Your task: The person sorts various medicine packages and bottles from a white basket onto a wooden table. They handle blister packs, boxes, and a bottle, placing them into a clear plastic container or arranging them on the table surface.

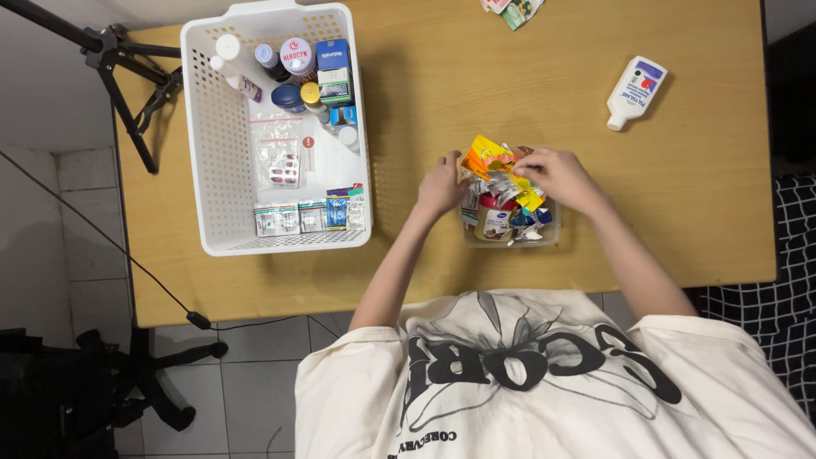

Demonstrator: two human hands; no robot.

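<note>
Left hand (pixel 441 184) curled on clear tub's (pixel 551 240) edge; right hand (pixel 557 176) pinching packets (pixel 501 174), long axis left-right

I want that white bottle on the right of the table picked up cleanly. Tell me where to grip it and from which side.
Grip the white bottle across its wide body, coming straight down from above. It lies flat and slanted on the table, with its narrow cap end pointing toward the person and bare wood all around it. So fingers probably fit on both long sides; the cap end looks too small for a firm hold.
</note>
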